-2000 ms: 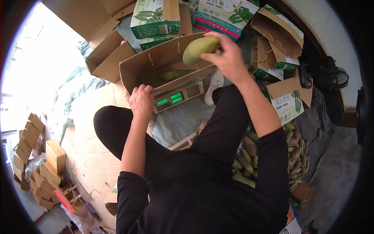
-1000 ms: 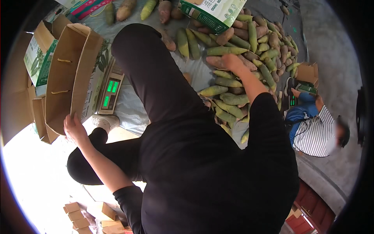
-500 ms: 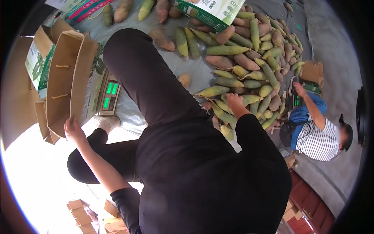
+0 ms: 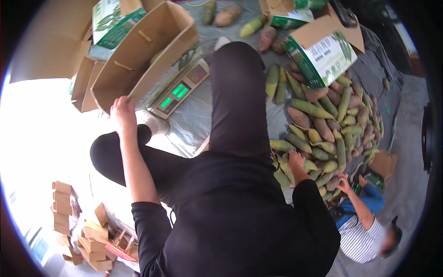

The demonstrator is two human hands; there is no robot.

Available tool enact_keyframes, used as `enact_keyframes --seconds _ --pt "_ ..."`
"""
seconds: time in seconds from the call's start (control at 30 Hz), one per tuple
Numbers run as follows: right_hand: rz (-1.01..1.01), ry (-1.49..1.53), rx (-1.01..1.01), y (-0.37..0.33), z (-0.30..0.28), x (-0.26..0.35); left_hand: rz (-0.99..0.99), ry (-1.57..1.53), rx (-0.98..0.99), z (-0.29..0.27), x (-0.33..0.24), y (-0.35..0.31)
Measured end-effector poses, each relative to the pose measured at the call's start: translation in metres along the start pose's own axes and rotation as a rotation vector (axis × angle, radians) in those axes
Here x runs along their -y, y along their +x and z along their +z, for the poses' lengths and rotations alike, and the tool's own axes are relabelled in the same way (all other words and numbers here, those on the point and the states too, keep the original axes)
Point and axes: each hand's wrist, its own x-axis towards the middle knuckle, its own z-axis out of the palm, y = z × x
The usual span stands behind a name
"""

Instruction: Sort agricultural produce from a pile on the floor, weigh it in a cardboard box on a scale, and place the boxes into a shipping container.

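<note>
My left hand (image 4: 123,115) is closed on the lower edge of an open cardboard box (image 4: 121,54) with cord handles, which stands tilted on a digital scale (image 4: 181,90) with lit green displays. At the near edge of a big heap of long green radishes (image 4: 310,108), my right hand (image 4: 296,160) has its fingers curled onto a green radish (image 4: 309,165); the fingertips are partly hidden. Reddish-brown, soil-covered roots (image 4: 324,130) are mixed in among the green ones. The box's inside shows only in part.
Across the heap, a co-worker (image 4: 362,231) in a striped shirt reaches into the pile beside another box (image 4: 383,166). A green-and-white carton (image 4: 323,55) lies on the heap's far side. Several small cartons (image 4: 94,244) are stacked at lower left. My knee (image 4: 237,92) rises between scale and heap.
The view has turned, so the box and scale sit further right. My left hand keeps its hold on the box edge; my right hand stays at the heap. The co-worker's hand now touches the pile.
</note>
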Motion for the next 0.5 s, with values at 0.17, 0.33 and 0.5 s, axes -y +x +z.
enact_keyframes --seconds 0.17,0.33,0.5 --pt "-0.083 0.251 -0.284 0.029 -0.033 0.018 -0.096 0.038 0.007 -0.016 -0.014 -0.003" --pt "-0.192 0.852 -0.477 0.061 -0.067 0.013 -0.102 0.082 0.028 -0.024 -0.022 -0.004" --pt "-0.53 1.396 -0.616 0.067 -0.139 0.019 -0.144 0.069 0.054 -0.027 -0.024 -0.003"
